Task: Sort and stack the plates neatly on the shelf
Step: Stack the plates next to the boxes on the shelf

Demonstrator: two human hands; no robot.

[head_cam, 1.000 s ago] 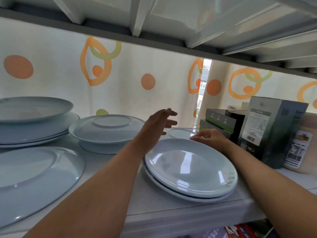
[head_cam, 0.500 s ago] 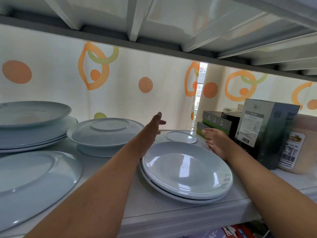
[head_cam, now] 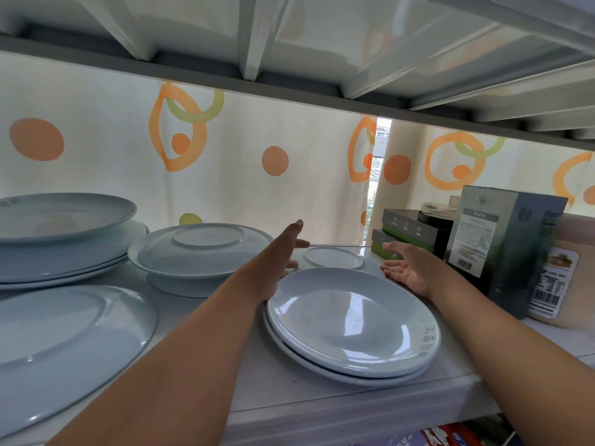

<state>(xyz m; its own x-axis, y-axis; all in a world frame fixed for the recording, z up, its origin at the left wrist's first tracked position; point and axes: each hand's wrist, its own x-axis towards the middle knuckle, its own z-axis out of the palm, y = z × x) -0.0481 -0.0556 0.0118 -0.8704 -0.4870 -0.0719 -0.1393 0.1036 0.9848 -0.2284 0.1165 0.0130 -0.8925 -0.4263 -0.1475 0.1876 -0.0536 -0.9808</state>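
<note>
Head view: left hand (head_cam: 273,263), right hand (head_cam: 408,271) spread open.

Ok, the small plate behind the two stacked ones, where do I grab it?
Take the small plate by its rim at the left and right edges, reaching over the two-plate stack from the front. It lies flat, seemingly upside down, so only the rim offers a hold, and the stack covers its near edge. The left hand and right hand flank it, open.

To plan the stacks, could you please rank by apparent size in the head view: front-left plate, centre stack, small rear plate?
1. front-left plate, nearest and cropped.
2. centre stack.
3. small rear plate, farthest, so true size unsure.
</note>
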